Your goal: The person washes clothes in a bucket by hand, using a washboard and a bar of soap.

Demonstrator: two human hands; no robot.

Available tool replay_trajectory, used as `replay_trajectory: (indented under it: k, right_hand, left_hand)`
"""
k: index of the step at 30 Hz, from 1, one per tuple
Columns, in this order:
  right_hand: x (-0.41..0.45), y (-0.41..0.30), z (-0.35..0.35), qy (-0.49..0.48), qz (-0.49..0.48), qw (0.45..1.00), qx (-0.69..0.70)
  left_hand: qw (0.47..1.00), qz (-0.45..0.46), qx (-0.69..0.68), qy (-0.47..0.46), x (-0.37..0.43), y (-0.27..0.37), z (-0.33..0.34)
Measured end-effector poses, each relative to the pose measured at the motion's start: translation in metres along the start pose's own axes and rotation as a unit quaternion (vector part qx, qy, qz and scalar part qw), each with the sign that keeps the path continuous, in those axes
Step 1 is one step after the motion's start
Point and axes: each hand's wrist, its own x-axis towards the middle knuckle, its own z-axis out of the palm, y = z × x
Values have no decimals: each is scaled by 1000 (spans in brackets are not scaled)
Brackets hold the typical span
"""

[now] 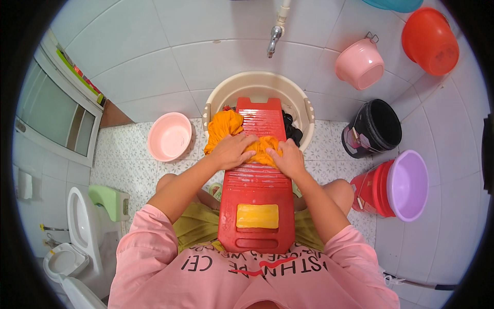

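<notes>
A red plastic washboard (256, 179) slopes from my lap into a large beige washtub (256, 79). Across its ridges lies a bunched, wet orange cloth (264, 148), part of which spills over the tub's left rim. My left hand (233, 150) grips the cloth from the left, fingers curled on it. From the right, my right hand (287, 156) clasps the same cloth, thumb towards the middle. A yellow bar of laundry soap (257, 216) rests on the board's near end. Black cloth (291, 129) shows in the tub on the right of the board.
A pink basin (170, 137) stands on the floor at left. To the right are a black bucket (372, 129) and a red bucket (370, 189) with a purple basin (409, 185) on it. A metal tap (274, 40) hangs above the tub; a toilet (83, 216) is at far left.
</notes>
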Motion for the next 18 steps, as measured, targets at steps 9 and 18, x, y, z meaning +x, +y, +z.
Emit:
replay_trajectory:
  k: [9, 18]
  right_hand:
    - [-8, -6, 34, 66, -68, 987, -130]
    - [47, 21, 46, 52, -65, 989, -126]
  left_hand:
    - [990, 78, 87, 77, 0, 24, 48]
    - [988, -103, 104, 49, 51, 5, 53]
